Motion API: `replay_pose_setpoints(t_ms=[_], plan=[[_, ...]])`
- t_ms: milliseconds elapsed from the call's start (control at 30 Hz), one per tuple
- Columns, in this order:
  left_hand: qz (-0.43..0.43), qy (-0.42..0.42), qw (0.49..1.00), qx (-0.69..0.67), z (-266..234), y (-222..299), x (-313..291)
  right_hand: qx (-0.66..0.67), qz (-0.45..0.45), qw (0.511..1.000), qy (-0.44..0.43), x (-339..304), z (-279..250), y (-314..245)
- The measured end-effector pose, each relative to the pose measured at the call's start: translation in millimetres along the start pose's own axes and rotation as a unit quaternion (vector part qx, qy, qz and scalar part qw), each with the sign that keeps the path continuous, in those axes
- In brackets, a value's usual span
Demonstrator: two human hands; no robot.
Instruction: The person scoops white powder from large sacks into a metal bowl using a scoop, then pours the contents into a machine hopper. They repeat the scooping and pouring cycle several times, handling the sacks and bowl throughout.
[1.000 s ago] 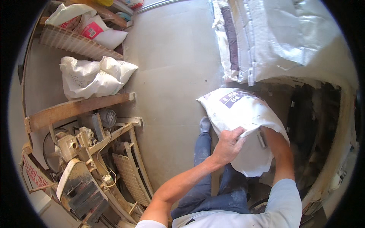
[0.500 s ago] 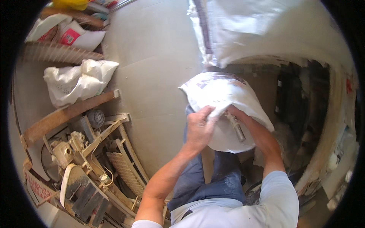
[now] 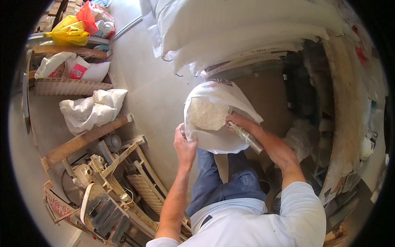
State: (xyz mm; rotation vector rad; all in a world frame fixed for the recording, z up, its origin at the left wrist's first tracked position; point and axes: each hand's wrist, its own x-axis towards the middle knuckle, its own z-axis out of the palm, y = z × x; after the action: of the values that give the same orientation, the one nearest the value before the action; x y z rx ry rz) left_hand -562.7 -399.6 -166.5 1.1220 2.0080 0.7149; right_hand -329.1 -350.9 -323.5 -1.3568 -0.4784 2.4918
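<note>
White sack (image 3: 218, 142) gapes at frame centre, its left rim pinched in the left hand (image 3: 185, 142), while the right hand (image 3: 238, 121), just right of the pale powder (image 3: 208, 114), grips a metal-ended tool (image 3: 251, 142) slanting lower right.

Your head-worn left fisheye looks steeply down past your shirt (image 3: 247, 226), close over your left hand (image 3: 186, 143) and right hand (image 3: 239, 121). Wide view takes in floor (image 3: 152, 99) ahead, edges bending.
</note>
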Motion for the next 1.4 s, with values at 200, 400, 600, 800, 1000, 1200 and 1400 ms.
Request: replay_pose_setpoints(t_ms=[200, 400, 600, 800, 1000, 1200, 1400], plan=[[-0.184, 0.045, 0.979, -0.073, 45, -40, -46, 0.055, 0.021, 0.998, 0.002, -29, 20, -1], [-0.153, 0.021, 0.972, -0.179, 26, -41, -60, 0.077, -0.021, 0.996, 0.026, -60, 36, 6], [-0.119, -0.051, 0.972, -0.198, 0, -39, -59, 0.091, -0.014, 0.995, 0.049, -96, 45, 19], [-0.095, -0.100, 0.960, -0.245, -3, -48, -58, 0.203, 0.009, 0.977, 0.057, -117, 68, 36], [-0.097, -0.111, 0.949, -0.279, -8, -57, -48, 0.259, -0.028, 0.965, 0.012, -139, 91, 46], [-0.084, -0.137, 0.944, -0.289, -14, -63, -33, 0.225, -0.048, 0.973, 0.019, -158, 104, 53], [-0.052, -0.131, 0.965, -0.222, -14, -56, -22, 0.221, -0.064, 0.973, -0.004, -189, 114, 55]])
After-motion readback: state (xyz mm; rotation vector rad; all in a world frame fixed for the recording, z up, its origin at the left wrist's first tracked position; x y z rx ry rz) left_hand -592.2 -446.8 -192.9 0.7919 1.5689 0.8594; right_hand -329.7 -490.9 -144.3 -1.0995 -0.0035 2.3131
